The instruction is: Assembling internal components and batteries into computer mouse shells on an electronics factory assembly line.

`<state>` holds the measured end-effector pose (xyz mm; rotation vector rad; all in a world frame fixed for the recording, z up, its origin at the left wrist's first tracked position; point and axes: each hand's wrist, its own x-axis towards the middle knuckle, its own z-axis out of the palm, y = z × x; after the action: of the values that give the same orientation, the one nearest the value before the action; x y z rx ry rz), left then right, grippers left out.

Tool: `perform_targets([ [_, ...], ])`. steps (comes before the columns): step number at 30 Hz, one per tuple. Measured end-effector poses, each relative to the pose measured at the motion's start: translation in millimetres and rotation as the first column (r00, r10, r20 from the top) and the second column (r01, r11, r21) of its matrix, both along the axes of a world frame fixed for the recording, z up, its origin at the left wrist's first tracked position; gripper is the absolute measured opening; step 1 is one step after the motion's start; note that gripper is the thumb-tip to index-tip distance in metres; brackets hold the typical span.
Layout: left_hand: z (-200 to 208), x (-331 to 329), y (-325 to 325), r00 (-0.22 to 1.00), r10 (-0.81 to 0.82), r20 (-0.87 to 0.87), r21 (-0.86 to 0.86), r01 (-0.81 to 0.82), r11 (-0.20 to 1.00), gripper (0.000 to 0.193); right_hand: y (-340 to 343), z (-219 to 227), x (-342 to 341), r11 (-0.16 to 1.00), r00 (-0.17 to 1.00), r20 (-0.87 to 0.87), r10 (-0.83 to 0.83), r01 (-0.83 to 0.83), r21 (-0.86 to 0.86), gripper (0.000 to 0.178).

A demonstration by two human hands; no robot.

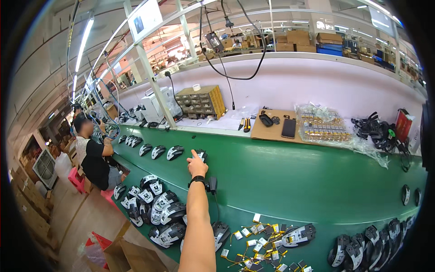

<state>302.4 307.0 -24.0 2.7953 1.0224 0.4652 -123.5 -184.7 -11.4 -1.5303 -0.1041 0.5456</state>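
Note:
My left hand reaches far out over the green conveyor belt, a black watch on its wrist. Its fingers close on a black and grey mouse shell, which sits on the belt at the right end of a row of similar shells. A small black tool with a cable lies on the belt just right of my wrist. My right hand is out of view.
Heaps of mouse shells lie at the near left and lower right. Small batteries with yellow wires are scattered at the near edge. Beyond the belt are a phone, bagged parts and a drawer cabinet. A co-worker sits at left.

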Motion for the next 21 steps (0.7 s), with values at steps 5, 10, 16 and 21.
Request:
perform_targets([
  [5, 48, -17, -38, 0.907, -0.295, 0.3, -0.178, 0.357, 0.917, 0.091, 1, 5, -4, 0.993, 0.988, -0.147, -0.037, 0.053, 0.102, 0.013],
  [10, 124, -125, -181, 0.297, -0.826, 0.479, -0.088, 0.952, 0.292, 0.091, 7, 2, -6, 0.933, 0.988, -0.078, -0.136, 0.154, 0.324, 0.037],
  [16, 128, -310, -297, -0.176, -0.95, 0.259, -0.187, 0.956, -0.228, 0.092, 20, 5, 5, 0.584, 0.932, -0.003, -0.361, 0.229, 0.779, 0.079],
  [21, 98, -363, -337, -0.262, -0.946, 0.191, 0.212, 0.952, -0.221, 0.099, 6, -20, -29, 0.665, 0.873, 0.026, -0.488, 0.351, 0.66, 0.066],
])
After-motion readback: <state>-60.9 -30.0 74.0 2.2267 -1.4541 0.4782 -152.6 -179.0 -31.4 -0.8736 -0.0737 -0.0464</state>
